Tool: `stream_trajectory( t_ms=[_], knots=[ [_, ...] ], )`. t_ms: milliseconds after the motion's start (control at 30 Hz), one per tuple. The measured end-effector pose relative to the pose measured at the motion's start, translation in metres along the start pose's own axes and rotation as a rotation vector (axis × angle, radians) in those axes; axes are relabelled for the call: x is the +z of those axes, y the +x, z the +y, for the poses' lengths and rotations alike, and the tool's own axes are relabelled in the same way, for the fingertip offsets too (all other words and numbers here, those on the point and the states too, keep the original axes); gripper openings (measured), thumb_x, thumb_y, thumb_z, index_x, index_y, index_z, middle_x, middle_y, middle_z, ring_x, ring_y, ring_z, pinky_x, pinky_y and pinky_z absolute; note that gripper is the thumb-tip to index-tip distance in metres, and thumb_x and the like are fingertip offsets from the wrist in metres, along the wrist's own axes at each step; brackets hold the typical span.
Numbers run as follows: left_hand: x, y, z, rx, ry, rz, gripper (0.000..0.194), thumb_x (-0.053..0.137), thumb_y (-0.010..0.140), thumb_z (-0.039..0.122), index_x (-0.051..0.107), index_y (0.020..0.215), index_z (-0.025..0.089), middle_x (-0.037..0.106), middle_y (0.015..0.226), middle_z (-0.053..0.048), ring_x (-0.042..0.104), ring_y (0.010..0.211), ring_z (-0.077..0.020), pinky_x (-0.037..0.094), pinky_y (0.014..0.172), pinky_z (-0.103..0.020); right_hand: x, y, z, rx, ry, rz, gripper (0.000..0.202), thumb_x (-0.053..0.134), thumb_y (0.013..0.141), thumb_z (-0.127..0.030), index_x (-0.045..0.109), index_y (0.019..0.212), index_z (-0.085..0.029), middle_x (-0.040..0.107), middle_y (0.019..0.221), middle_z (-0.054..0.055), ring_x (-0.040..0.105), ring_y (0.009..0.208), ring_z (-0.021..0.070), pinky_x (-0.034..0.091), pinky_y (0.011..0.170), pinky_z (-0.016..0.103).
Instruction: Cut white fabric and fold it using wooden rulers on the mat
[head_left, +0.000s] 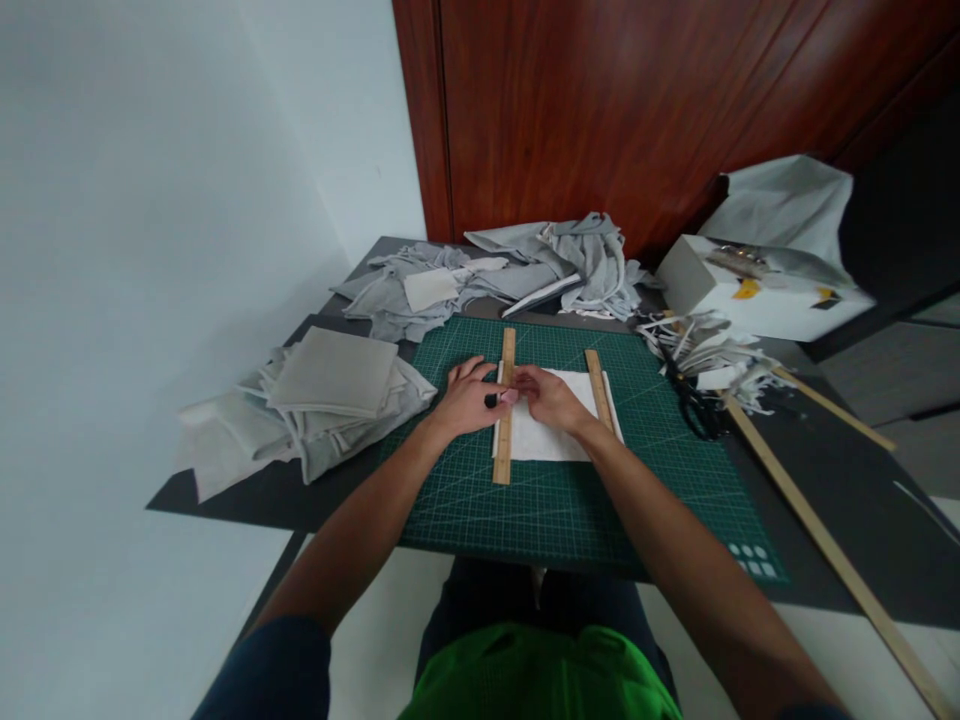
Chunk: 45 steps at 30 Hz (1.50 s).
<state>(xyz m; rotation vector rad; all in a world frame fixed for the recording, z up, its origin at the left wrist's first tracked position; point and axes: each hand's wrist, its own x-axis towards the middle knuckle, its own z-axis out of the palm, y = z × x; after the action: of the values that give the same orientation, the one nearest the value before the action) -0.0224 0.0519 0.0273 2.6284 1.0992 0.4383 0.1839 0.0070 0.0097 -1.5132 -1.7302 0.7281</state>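
Observation:
A white cloth piece (551, 440) lies flat on the green cutting mat (480, 520). Two wooden rulers rest across it: the left ruler (504, 450) along its left side, the right ruler (598, 385) near its right edge. My left hand (469, 402) lies beside the left ruler, fingers stretched out and thumb reaching onto it. A small black item (490, 401) shows at the base of the thumb; its kind is unclear. My right hand (553, 400) is over the cloth, fingers curled together at the left ruler's edge; what they pinch is hidden.
Folded grey cloth pieces (334, 375) are stacked at the left. Heaps of grey fabric (592, 265) lie along the back. Black scissors (697, 405), cut strips (716, 350), a long wooden stick (810, 520) and a white box (757, 285) are at the right.

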Motion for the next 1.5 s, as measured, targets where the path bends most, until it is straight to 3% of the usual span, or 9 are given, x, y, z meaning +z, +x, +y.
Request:
stream_trajectory(
  t_ms=[133,267,367,733,900,1033,1200,1333,1500],
  knots=[
    [-0.002,-0.001,0.006,-0.013,-0.010,0.019,0.034,0.062,0.099,0.049,0.085,0.118,0.032,0.062,0.153,-0.008,0.035,0.157,-0.0369,0.029,0.125,-0.061,-0.012,-0.005,-0.003,-0.045,-0.220,-0.099,0.064,0.066,0.085,-0.015,0.059,0.149,-0.019,0.065,0.151,0.015,0.056,0.146,0.0309,0.042,0.125,0.051],
    [0.000,-0.001,0.008,-0.019,-0.003,0.046,0.032,0.061,0.101,0.048,0.085,0.118,0.034,0.064,0.151,-0.005,0.036,0.156,-0.0346,0.030,0.125,-0.060,-0.013,-0.009,-0.014,0.043,-0.329,-0.258,0.102,0.085,0.078,-0.042,0.039,0.167,-0.021,0.042,0.171,0.017,0.023,0.164,0.0419,0.027,0.128,0.066],
    [0.002,0.000,0.008,-0.023,0.014,0.064,0.030,0.063,0.100,0.048,0.084,0.117,0.036,0.066,0.150,-0.003,0.036,0.155,-0.0344,0.031,0.124,-0.060,-0.010,-0.008,-0.018,0.074,-0.391,-0.314,0.113,0.084,0.079,-0.056,0.028,0.172,-0.027,0.035,0.175,0.015,0.008,0.167,0.0436,0.017,0.127,0.072],
    [0.015,0.000,0.019,0.002,0.038,0.149,0.017,0.071,0.096,0.032,0.086,0.103,0.029,0.073,0.139,-0.006,0.046,0.149,-0.0339,0.036,0.121,-0.056,-0.007,-0.006,-0.022,0.062,-0.521,-0.316,0.110,0.081,0.082,-0.058,0.026,0.172,-0.026,0.041,0.172,0.014,0.012,0.166,0.0430,0.007,0.129,0.068],
    [0.020,0.001,0.017,-0.030,-0.154,0.223,0.006,0.077,0.091,0.023,0.082,0.089,0.024,0.082,0.116,-0.004,0.063,0.130,-0.0275,0.045,0.114,-0.048,-0.009,-0.008,-0.028,0.109,-0.526,-0.323,0.107,0.079,0.083,-0.059,0.029,0.171,-0.024,0.039,0.173,0.016,0.013,0.167,0.0414,0.009,0.130,0.066],
    [0.014,0.002,0.006,-0.072,-0.402,0.271,0.011,0.077,0.088,0.021,0.075,0.078,0.022,0.082,0.104,-0.004,0.073,0.107,-0.0211,0.051,0.107,-0.040,-0.011,-0.007,-0.031,0.128,-0.517,-0.343,0.113,0.080,0.082,-0.061,0.025,0.173,-0.023,0.041,0.172,0.016,0.013,0.167,0.0408,0.006,0.130,0.064],
    [0.002,0.017,-0.006,-0.287,-0.658,0.355,0.012,0.075,0.085,0.029,0.069,0.077,0.021,0.075,0.086,0.001,0.068,0.085,-0.0174,0.053,0.085,-0.031,-0.012,-0.006,-0.027,0.118,-0.480,-0.336,0.113,0.081,0.079,-0.067,0.030,0.171,-0.026,0.043,0.171,0.014,0.017,0.165,0.0435,0.007,0.130,0.066],
    [0.005,0.037,0.002,-0.386,-0.827,0.440,0.015,0.069,0.083,0.025,0.061,0.071,0.020,0.061,0.069,0.005,0.059,0.073,-0.0138,0.047,0.073,-0.026,-0.012,-0.006,-0.024,0.100,-0.475,-0.350,0.102,0.078,0.081,-0.066,0.038,0.169,-0.032,0.039,0.175,0.007,0.015,0.165,0.0451,0.008,0.129,0.067],
    [0.018,0.061,0.014,-0.456,-0.875,0.338,0.013,0.071,0.081,0.026,0.063,0.072,0.019,0.062,0.068,0.004,0.058,0.067,-0.0137,0.044,0.065,-0.025,-0.013,-0.005,-0.029,0.105,-0.497,-0.361,0.098,0.078,0.083,-0.062,0.040,0.168,-0.032,0.039,0.174,0.006,0.015,0.165,0.0463,0.008,0.129,0.071]
  ],
)
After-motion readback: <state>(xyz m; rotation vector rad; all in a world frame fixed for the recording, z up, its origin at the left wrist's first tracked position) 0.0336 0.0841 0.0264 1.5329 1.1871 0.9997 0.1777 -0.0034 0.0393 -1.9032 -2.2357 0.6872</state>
